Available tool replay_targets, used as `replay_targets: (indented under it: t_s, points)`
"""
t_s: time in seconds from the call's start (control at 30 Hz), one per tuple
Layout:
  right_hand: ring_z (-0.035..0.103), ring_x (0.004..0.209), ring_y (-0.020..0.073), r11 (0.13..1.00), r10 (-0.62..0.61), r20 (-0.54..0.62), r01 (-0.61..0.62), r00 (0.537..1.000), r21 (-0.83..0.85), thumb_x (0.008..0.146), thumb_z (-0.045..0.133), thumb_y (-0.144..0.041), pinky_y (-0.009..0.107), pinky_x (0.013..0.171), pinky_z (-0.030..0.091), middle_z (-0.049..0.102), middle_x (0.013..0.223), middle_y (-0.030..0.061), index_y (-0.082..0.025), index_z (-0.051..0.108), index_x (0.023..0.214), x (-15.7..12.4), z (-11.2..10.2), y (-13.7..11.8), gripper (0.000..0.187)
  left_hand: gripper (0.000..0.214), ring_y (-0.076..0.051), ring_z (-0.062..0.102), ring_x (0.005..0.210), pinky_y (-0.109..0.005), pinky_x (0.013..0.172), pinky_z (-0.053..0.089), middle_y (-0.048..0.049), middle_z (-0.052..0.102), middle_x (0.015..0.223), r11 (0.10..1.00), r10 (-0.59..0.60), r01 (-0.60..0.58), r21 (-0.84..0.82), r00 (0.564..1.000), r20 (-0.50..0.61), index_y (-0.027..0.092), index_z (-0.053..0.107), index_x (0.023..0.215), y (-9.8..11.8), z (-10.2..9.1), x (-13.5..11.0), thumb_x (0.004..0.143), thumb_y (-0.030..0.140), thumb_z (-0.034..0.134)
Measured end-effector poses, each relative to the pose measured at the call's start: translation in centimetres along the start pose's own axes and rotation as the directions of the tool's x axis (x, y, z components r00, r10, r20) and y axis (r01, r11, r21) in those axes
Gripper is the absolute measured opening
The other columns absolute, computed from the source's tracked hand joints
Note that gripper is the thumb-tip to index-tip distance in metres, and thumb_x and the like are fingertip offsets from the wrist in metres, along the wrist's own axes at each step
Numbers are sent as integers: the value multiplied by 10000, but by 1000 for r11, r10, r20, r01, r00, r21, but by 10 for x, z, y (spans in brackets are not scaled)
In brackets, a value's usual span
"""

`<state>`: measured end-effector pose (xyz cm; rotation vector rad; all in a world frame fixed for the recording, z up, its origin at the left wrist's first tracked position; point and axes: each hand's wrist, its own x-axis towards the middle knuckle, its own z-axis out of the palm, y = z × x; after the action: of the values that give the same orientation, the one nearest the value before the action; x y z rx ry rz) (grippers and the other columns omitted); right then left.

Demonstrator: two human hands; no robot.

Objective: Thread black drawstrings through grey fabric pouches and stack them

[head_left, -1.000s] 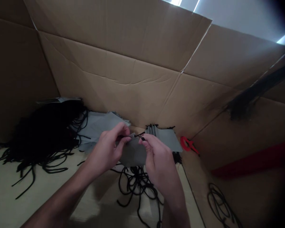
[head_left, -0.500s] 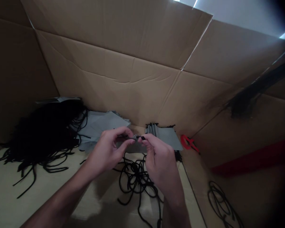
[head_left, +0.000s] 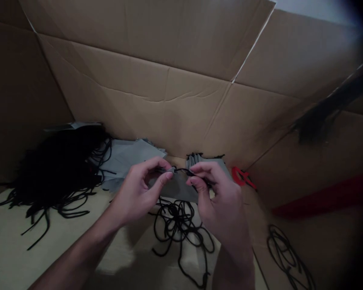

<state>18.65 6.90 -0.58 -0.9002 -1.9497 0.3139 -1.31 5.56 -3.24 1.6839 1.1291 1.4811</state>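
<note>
In the head view, the left hand [head_left: 136, 189] and right hand [head_left: 220, 197] are both closed in tight pinches on a thin black cord [head_left: 181, 171], which runs nearly level, side to side, between the fingertips, above a grey fabric piece [head_left: 177, 187]. Below the fingers lies a tangled loop of black cord [head_left: 178, 225]; left of them, a heaped mass of black cords [head_left: 57, 169].

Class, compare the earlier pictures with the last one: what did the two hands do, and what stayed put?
The right hand moved rightward, away from the left hand, with the black cord spanning the gap between them. The grey fabric piece hangs shorter below the hands than at first. The black cord heap and the red object stayed put.
</note>
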Motion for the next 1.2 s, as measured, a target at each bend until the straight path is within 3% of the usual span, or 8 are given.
replay_targets:
  t_s: [0.27,0.57,1.2]
  points:
    - [700,876,174,994,-49,53,53,997,-94,1040,588,-107,291,767,532,727,920,22,-204,667,1015,0,-4,-4,127,68,-159,688,864,-269,741,525,-38,725,998,988,93,-96,121,995,31,209,668,1032,2,-2,-3,1055,269,644]
    - [703,879,196,989,-55,50,61,997,-133,1043,599,-113,330,735,536,749,944,34,-227,668,1006,0,-5,-5,138,109,-173,704,830,-280,702,542,-51,738,963,973,101,-105,207,994,30,202,669,1033,6,-3,-5,1074,281,605]
    - [697,880,185,990,-66,65,73,996,-121,1044,602,-96,329,754,552,755,950,28,-221,667,1010,0,-4,-4,145,111,-166,690,808,-285,694,530,-35,715,930,973,84,-89,215,996,34,203,675,1036,8,-3,-5,1075,270,596]
